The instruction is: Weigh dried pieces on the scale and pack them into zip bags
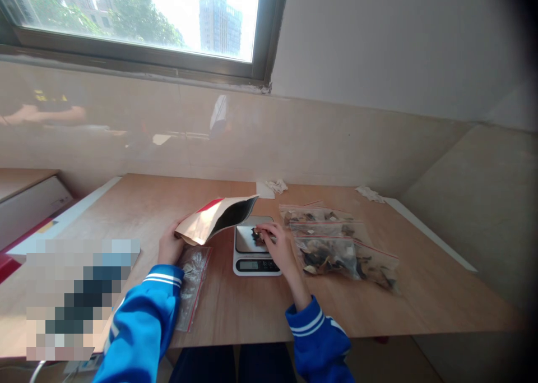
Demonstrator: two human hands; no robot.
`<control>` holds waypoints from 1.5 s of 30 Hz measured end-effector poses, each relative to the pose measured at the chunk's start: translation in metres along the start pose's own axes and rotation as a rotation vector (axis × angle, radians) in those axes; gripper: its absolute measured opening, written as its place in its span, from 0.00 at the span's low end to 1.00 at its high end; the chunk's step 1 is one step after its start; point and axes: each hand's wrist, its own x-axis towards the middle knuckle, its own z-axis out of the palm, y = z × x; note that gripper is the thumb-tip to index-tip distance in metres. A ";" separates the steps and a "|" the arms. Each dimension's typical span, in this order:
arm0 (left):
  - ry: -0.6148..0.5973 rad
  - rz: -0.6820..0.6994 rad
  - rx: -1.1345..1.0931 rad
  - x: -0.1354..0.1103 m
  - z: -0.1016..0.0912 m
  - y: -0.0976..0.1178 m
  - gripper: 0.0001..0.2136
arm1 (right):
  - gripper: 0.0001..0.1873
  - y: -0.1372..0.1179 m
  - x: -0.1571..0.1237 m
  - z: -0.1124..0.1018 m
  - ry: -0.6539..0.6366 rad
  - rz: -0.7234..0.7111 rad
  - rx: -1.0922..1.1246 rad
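Note:
My left hand (168, 244) grips the lower end of a kraft paper pouch (202, 215) and holds it tilted, its dark-lined mouth gaping toward the right. Beneath the mouth sits a white kitchen scale (257, 255) with a display at its front; the digits are too small to read. Over the scale's plate, my right hand (277, 247) pinches dark, crinkled dried fungus (254, 236) between its fingertips. Some of it seems to touch the plate. Flat clear zip bags (194, 293) with red seals lie below my left wrist.
Several clear zip bags of dried fungus (328, 257) lie right of the scale, close to my right forearm. Crumpled white paper (276, 186) lies at the table's back edge. A blurred-out object (84, 299) occupies the left. A wall and window (134, 18) stand behind.

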 end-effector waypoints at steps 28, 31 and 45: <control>-0.005 0.000 0.025 0.002 0.001 -0.002 0.23 | 0.17 0.008 0.022 -0.005 -0.075 0.037 -0.295; -0.007 -0.005 0.041 0.002 0.001 -0.003 0.24 | 0.16 0.005 0.020 -0.001 -0.161 0.023 -0.296; -0.016 0.006 0.017 0.002 0.001 -0.001 0.24 | 0.17 0.008 0.021 0.008 -0.182 0.028 -0.275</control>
